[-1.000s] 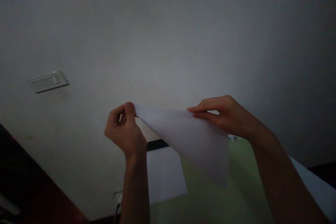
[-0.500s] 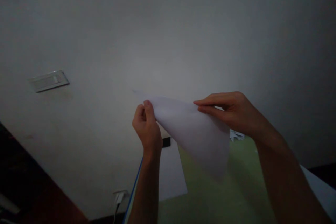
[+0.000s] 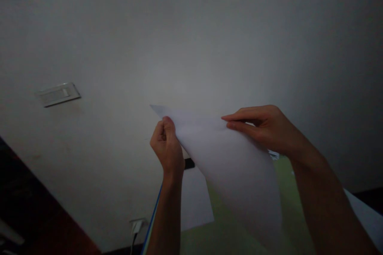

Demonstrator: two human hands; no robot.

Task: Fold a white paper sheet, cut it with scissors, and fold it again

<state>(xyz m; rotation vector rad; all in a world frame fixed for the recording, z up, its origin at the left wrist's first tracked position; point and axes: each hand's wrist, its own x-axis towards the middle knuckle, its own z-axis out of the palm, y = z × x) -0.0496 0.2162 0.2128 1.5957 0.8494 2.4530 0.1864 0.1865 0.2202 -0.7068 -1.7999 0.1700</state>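
Note:
A white sheet of paper (image 3: 227, 167) hangs in the air between my hands, curving down over the green tabletop. My left hand (image 3: 167, 145) pinches its left part between thumb and curled fingers, and a pointed corner sticks out past the thumb. At the upper right edge, my right hand (image 3: 257, 125) grips the sheet between the thumb and straight fingers. The paper's lower end blurs into the dim light.
On the green table (image 3: 206, 239) lies another white sheet (image 3: 196, 203), with a small black object (image 3: 189, 163) at its far end. Paper scraps (image 3: 273, 154) sit behind the held sheet. A wall switch (image 3: 60, 94) and a plugged-in charger (image 3: 137, 227) are at left.
The sheet's lower part has swung down and toward me, so more of it hangs over the table. Both hands have stayed nearly in place.

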